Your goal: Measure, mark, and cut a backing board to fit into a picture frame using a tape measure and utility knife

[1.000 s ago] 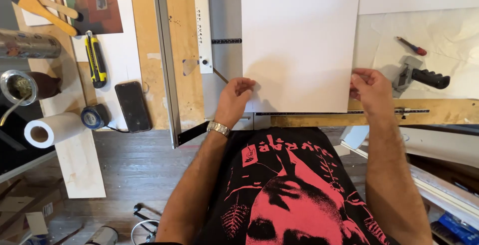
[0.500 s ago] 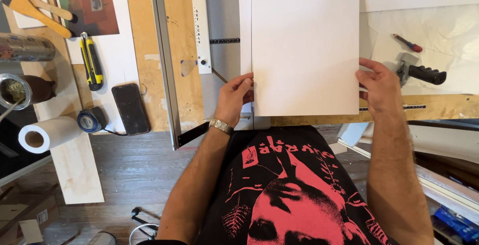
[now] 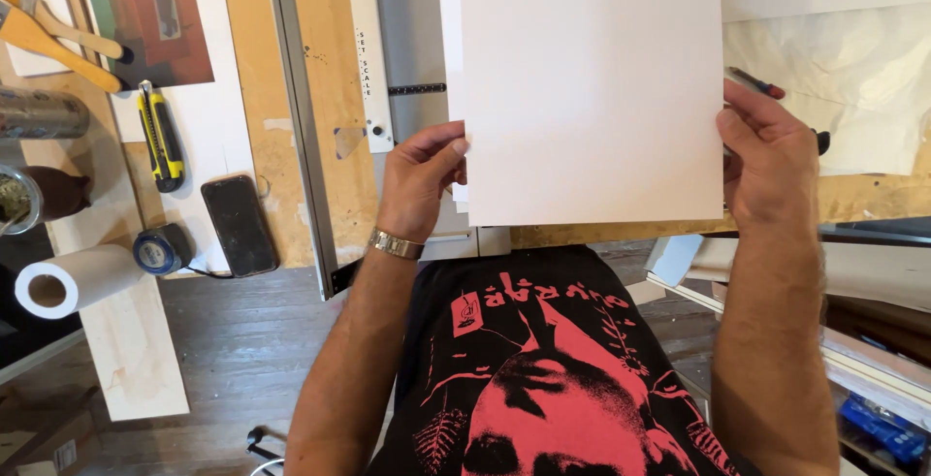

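Nearest the camera, a white board [image 3: 592,88] is held up over the bench [image 3: 247,127] by its two side edges. The left hand [image 3: 419,177] is clamped on the left edge near the lower corner, thumb in front; the right hand [image 3: 771,151] is closed on the right edge. The board is judged light and stiff, smooth-faced and easily dented at the corners, so the edges are the best place for a grip. Further left, a black phone [image 3: 239,225], a yellow-handled knife [image 3: 161,135] and a metal cutter rail [image 3: 301,117] are seen
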